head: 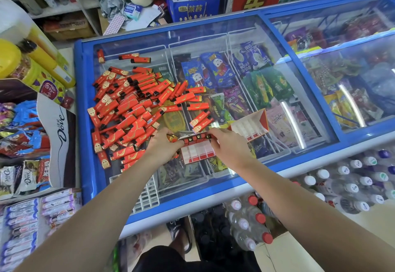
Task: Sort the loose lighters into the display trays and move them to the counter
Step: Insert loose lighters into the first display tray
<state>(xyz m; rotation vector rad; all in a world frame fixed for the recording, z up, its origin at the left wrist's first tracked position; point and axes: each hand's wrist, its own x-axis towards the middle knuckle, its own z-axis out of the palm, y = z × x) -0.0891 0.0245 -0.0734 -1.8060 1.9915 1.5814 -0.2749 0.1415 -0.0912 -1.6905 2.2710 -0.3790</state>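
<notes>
Filling the first display tray (pixel 197 154) on the freezer lid (pixel 235 36), row one going in.
Both hands, left hand (pixel 164 145) and right hand (pixel 226 145), pinch a row of lighters (pixel 197 138) at the tray's 12 o'clock edge; loose pile (pixel 128 109) sits at 10 o'clock, spare tray (pixel 250 127) at 2. Next, I'd guess: seat them, grab more.

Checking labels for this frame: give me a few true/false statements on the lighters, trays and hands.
1. The loose red lighters lie heaped on the blue-framed glass freezer lid. True.
2. The near white-and-red cardboard display tray is completely filled. False: only its far row holds lighters; the nearer slots show empty.
3. The left hand and right hand are both at that tray. True.
4. The second white-and-red tray is packed with lighters. False: its slots look empty.
5. The freezer holds only bottled water. False: wrapped ice creams show through the glass.
</notes>
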